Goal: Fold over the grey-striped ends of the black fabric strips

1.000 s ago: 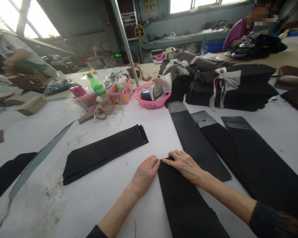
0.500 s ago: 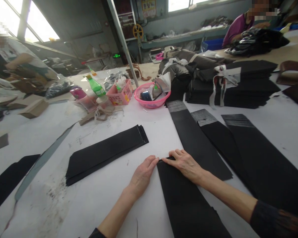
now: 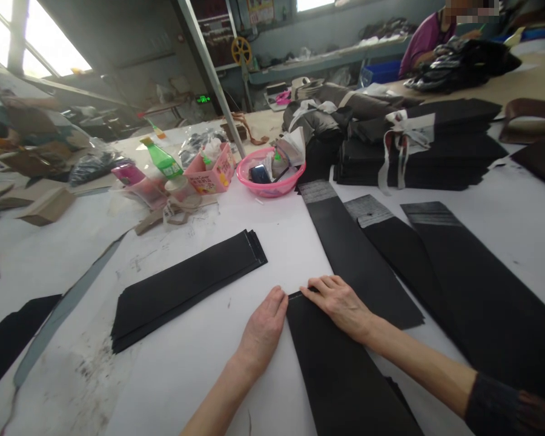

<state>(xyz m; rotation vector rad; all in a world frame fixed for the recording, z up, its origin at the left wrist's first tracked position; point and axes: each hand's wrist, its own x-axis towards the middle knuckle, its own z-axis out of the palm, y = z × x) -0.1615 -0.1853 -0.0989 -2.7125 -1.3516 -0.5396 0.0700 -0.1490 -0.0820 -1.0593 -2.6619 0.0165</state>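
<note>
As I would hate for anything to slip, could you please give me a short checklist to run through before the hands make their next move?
1. Left hand at the far left corner of the black strip: ok.
2. Right hand on that strip's far edge: ok.
3. Strip's near end lying straight: cannot tell; it runs out of the picture.
4. Stack of black pieces apart from both hands: ok, it lies to their left.
5. That stack's edges squared up: not ok, they are stepped.
6. Phone off the strips: ok, it sits in the pink basin.
</note>
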